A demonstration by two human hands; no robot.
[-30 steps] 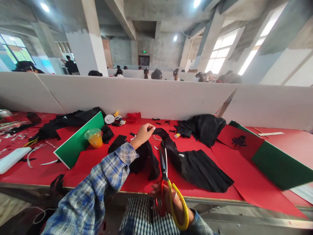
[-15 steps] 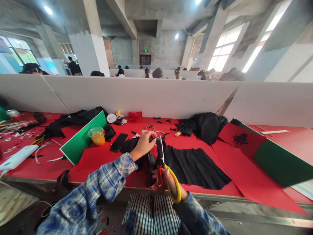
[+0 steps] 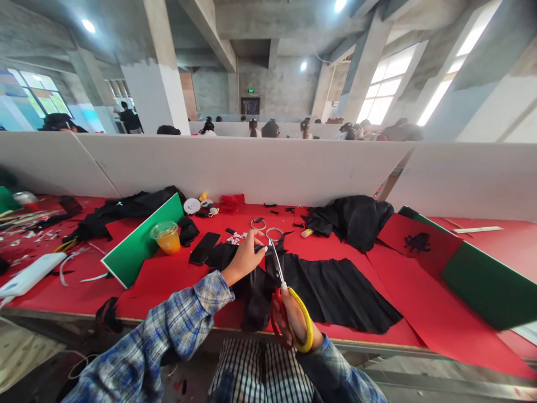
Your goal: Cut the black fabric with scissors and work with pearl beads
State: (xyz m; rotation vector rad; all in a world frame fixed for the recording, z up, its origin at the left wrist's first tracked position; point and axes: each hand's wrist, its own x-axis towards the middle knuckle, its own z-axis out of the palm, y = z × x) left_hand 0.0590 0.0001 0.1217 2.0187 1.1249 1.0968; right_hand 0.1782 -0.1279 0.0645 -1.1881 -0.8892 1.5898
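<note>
My left hand [image 3: 246, 261] pinches an edge of black cloth [image 3: 260, 249] between thumb and fingers, just above the table. My right hand [image 3: 291, 318] grips a pair of scissors [image 3: 277, 263] with one yellow and one red handle loop. The blades point away from me, their tips beside my left fingertips and the pinched cloth. Whether they touch the cloth is hard to see. Under both hands lies more black fabric, including a wide pleated piece [image 3: 335, 288] spread to the right and a fold [image 3: 257, 305] reaching the table's front edge.
Two metal rings, one a larger ring [image 3: 274, 234], lie beyond my hands. A phone [image 3: 204, 248], an orange drink cup [image 3: 166, 237] and a green divider [image 3: 138, 240] stand left. Bunched black cloth [image 3: 352, 221] and a red sheet [image 3: 440, 302] are right. A white partition [image 3: 251, 168] runs behind.
The scissors have turned slightly, their tips shifting down and left toward my left fingers. My left hand has dropped a little, uncovering the rings and white scraps behind it.
</note>
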